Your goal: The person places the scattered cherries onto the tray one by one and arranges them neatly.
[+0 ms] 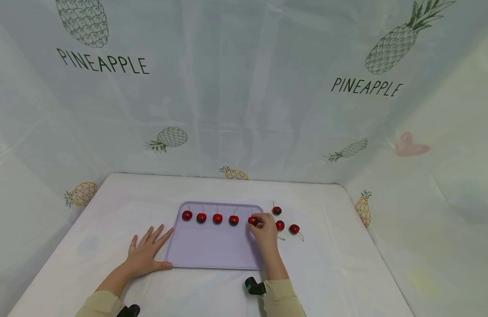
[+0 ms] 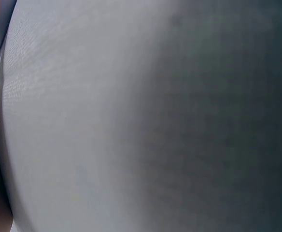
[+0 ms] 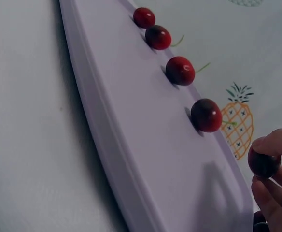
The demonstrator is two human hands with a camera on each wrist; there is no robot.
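Note:
My right hand (image 1: pixel 264 231) pinches a dark red cherry (image 3: pixel 264 163) between thumb and fingers, over the back right corner of a lilac tray (image 1: pixel 214 246). In the head view this cherry's stem points away from me. Several more cherries stand in a row along the tray's back edge, from one at the left end (image 1: pixel 186 215) to one nearest my hand (image 1: pixel 234 219), stems toward the back. My left hand (image 1: pixel 144 256) lies flat on the table with fingers spread, its thumb and index fingertip at the tray's left edge. The left wrist view shows mostly blurred cloth.
Three loose cherries lie on the white tablecloth (image 1: pixel 327 264) right of the tray: one toward the back (image 1: pixel 276 210), one close beside my right hand (image 1: pixel 280 225) and one farther right (image 1: pixel 294 229). A pineapple-print curtain (image 1: pixel 244 97) hangs behind the table.

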